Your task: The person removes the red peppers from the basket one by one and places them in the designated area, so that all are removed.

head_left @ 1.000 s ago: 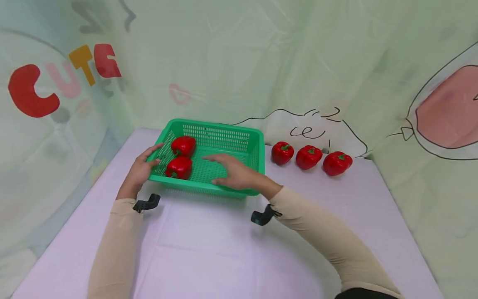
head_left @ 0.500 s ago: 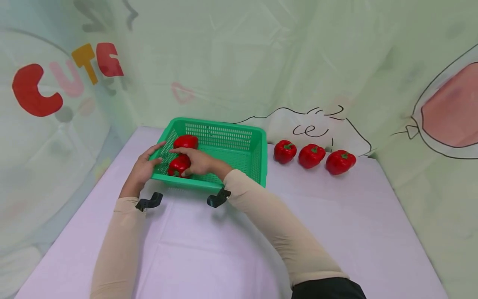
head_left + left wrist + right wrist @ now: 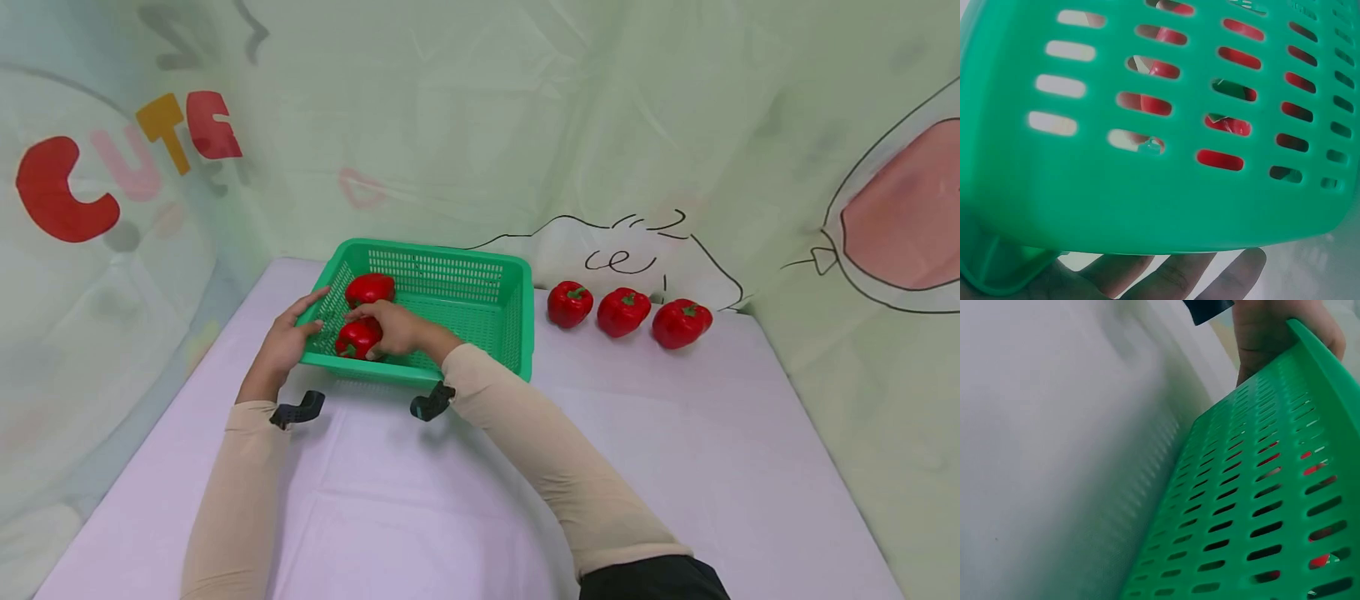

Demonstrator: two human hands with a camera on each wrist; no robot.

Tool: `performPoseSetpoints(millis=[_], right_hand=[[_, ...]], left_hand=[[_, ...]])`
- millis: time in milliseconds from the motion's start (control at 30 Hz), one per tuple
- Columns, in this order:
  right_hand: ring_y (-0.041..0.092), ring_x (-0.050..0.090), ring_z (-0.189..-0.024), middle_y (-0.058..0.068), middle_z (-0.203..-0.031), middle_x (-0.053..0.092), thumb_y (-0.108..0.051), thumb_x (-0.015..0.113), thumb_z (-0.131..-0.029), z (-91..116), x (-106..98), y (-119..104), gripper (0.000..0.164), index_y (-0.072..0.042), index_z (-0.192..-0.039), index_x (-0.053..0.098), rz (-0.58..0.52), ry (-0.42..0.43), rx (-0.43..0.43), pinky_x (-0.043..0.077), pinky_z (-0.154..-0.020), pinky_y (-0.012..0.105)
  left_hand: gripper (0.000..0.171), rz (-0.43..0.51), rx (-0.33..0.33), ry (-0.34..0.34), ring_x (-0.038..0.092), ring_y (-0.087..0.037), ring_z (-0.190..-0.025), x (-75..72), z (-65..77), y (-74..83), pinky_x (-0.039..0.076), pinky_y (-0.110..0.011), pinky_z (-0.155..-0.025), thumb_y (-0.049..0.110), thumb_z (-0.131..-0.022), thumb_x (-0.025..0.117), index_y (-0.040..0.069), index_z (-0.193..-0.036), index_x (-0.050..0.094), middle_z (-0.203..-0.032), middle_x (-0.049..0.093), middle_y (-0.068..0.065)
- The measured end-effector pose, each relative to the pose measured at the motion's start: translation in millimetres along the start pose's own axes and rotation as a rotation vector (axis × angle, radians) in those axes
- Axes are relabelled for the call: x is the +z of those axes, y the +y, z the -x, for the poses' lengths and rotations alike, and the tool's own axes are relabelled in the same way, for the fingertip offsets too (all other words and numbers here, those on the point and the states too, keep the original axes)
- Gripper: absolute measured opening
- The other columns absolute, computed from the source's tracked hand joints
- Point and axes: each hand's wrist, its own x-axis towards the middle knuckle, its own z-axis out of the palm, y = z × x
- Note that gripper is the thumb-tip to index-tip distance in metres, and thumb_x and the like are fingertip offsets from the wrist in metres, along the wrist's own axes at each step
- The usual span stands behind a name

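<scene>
A green perforated plastic basket [image 3: 457, 254] stands at the back of the table. My left hand [image 3: 281, 343] grips its left rim; in the left wrist view the fingers [image 3: 1172, 278] show below the slotted wall [image 3: 1147, 200]. Inside, at the left end, lie two red bell peppers, the rear one [image 3: 370, 288] just behind the front one [image 3: 354, 340]. My right hand [image 3: 397, 327] reaches in over the front wall and holds the front pepper between thumb and fingers. The right wrist view has only the basket's outer side [image 3: 1229, 494], with red glimpsed through slots; the right hand's fingers are hidden there.
Three more red bell peppers stand in a row right of the basket: a left one [image 3: 569, 304], a middle one [image 3: 623, 312] and a right one [image 3: 681, 324]. A white cloth covers the table [image 3: 420, 517]. A printed curtain [image 3: 465, 125] hangs close behind.
My right hand has moved left across the basket, from above its middle to the front pepper, and closed around it. The left hand keeps its place on the rim.
</scene>
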Motion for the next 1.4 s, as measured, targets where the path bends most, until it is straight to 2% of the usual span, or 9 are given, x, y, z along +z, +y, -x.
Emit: performPoseSetpoints(millis=[200,367,533,667,767,933,1200,1333,1400], right_hand=[[0.027,0.039,-0.133,0.011,-0.145,0.041,-0.016,0.071,-0.089,3.4,2.4,-5.9,0.068,-0.029,-0.150,0.042,0.211,-0.026,0.012,0.044,-0.104,0.037],[0.029,0.040,-0.132,0.011,-0.143,0.041,-0.017,0.068,-0.092,7.3,2.9,-9.5,0.063,-0.028,-0.148,0.041,0.254,-0.011,0.021,0.043,-0.105,0.039],[0.029,0.044,-0.130,0.013,-0.143,0.039,-0.016,0.065,-0.094,10.7,-0.1,-5.3,0.061,-0.020,-0.148,0.036,0.104,0.107,0.065,0.049,-0.100,0.036],[0.027,0.042,-0.132,0.015,-0.143,0.040,-0.013,0.065,-0.094,18.6,-11.3,-2.8,0.063,-0.012,-0.149,0.032,-0.049,0.230,0.051,0.047,-0.104,0.038],[0.026,0.044,-0.131,0.014,-0.144,0.041,-0.012,0.065,-0.094,30.0,-20.7,-3.3,0.065,-0.011,-0.149,0.031,-0.180,0.284,0.039,0.048,-0.102,0.039],[0.029,0.056,-0.120,0.011,-0.142,0.045,-0.017,0.066,-0.094,60.6,-37.0,-5.1,0.064,-0.016,-0.149,0.032,-0.400,0.376,0.054,0.056,-0.089,0.038],[0.030,0.058,-0.119,0.011,-0.142,0.046,-0.026,0.068,-0.093,134.9,-59.3,8.1,0.068,-0.019,-0.150,0.031,-0.579,0.560,0.102,0.058,-0.084,0.040],[0.030,0.056,-0.119,0.011,-0.143,0.045,-0.025,0.070,-0.092,169.6,-71.7,23.8,0.070,-0.019,-0.149,0.031,-0.554,0.651,0.128,0.057,-0.087,0.043],[0.030,0.057,-0.118,0.010,-0.143,0.046,-0.028,0.071,-0.091,185.1,-77.1,33.1,0.071,-0.020,-0.149,0.031,-0.488,0.704,0.171,0.056,-0.088,0.044]], left_hand=[[0.058,0.008,0.009,-0.014,0.024,-0.036,-0.147,1.2,1.2,1.3,0.023,-0.060,-0.115,0.010,-0.102,0.041,0.032,-0.155,0.030,-0.165,0.019,-0.007],[0.058,0.009,0.014,-0.019,0.026,-0.037,-0.145,2.3,-0.4,1.3,0.025,-0.059,-0.113,0.010,-0.103,0.041,0.032,-0.155,0.030,-0.165,0.019,-0.008],[0.057,-0.005,0.008,-0.007,0.028,-0.036,-0.144,3.8,-1.6,1.4,0.026,-0.058,-0.112,0.011,-0.102,0.042,0.031,-0.155,0.032,-0.164,0.021,-0.009],[0.057,-0.013,0.005,-0.004,0.028,-0.036,-0.142,4.4,-2.7,1.1,0.027,-0.057,-0.111,0.011,-0.102,0.043,0.031,-0.154,0.033,-0.165,0.020,-0.008],[0.058,-0.016,-0.003,0.000,0.027,-0.036,-0.144,4.0,-2.4,0.1,0.025,-0.058,-0.112,0.010,-0.102,0.043,0.032,-0.155,0.032,-0.165,0.018,-0.007],[0.059,-0.008,-0.007,-0.001,0.022,-0.036,-0.147,5.1,-0.5,-0.6,0.022,-0.060,-0.114,0.011,-0.102,0.044,0.033,-0.155,0.031,-0.166,0.016,-0.006],[0.058,-0.003,0.013,-0.013,0.019,-0.035,-0.148,5.5,-0.2,-1.6,0.022,-0.057,-0.113,0.011,-0.102,0.043,0.031,-0.156,0.030,-0.166,0.014,-0.006],[0.059,-0.017,0.018,-0.005,0.015,-0.036,-0.150,2.7,0.2,-1.0,0.018,-0.061,-0.116,0.011,-0.102,0.044,0.031,-0.156,0.030,-0.166,0.014,-0.006],[0.059,-0.022,0.019,-0.002,0.013,-0.036,-0.151,0.9,0.8,-0.9,0.016,-0.062,-0.116,0.011,-0.102,0.044,0.031,-0.156,0.029,-0.166,0.013,-0.006]])
